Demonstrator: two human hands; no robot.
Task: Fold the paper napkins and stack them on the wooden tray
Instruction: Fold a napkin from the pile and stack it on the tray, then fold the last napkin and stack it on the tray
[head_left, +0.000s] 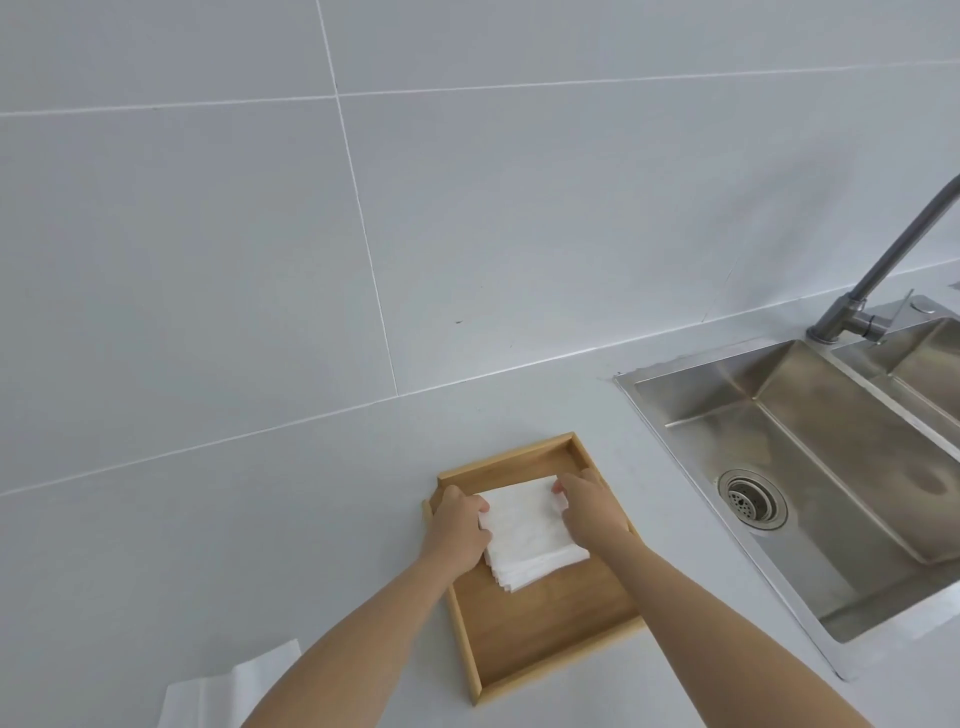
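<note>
A wooden tray (540, 629) lies on the pale countertop, low in the middle of the view. In its far half rests a stack of folded white paper napkins (527, 532), its layered edges showing at the near corner. My left hand (457, 525) grips the stack's left edge. My right hand (589, 512) holds the right edge, fingers curled over the far right corner. An unfolded white napkin (234, 688) lies flat on the counter at the bottom left, partly behind my left forearm.
A stainless steel sink (810, 467) with a round drain is set into the counter right of the tray, with a grey tap (878, 280) behind it. A grey tiled wall (363, 182) rises behind the counter.
</note>
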